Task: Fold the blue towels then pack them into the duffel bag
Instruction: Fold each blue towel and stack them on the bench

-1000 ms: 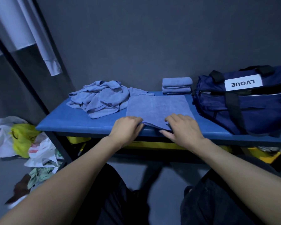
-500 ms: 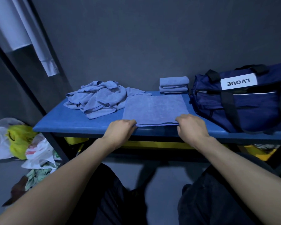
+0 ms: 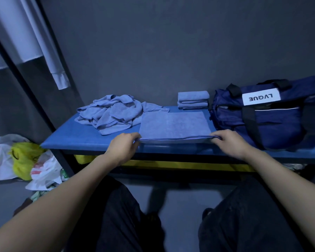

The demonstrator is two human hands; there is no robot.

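A blue towel (image 3: 173, 124), folded once, lies flat on the blue bench (image 3: 71, 135). My left hand (image 3: 125, 144) pinches its near left corner and my right hand (image 3: 227, 140) pinches its near right corner; the near edge is lifted slightly off the bench. A heap of unfolded blue towels (image 3: 113, 111) lies at the back left, partly under the flat towel's far left corner. A small stack of folded blue towels (image 3: 192, 99) sits against the wall. The navy duffel bag (image 3: 273, 115) stands at the right, touching the stack.
Plastic bags (image 3: 16, 160) lie on the floor to the left of the bench. A yellow object (image 3: 171, 163) sits under the bench. White cloth (image 3: 44, 51) hangs at the upper left beside a dark post. My knees are below the bench edge.
My hands have slid apart from the middle of the near edge to its two corners, and the towel now lies square with its near edge raised a little.
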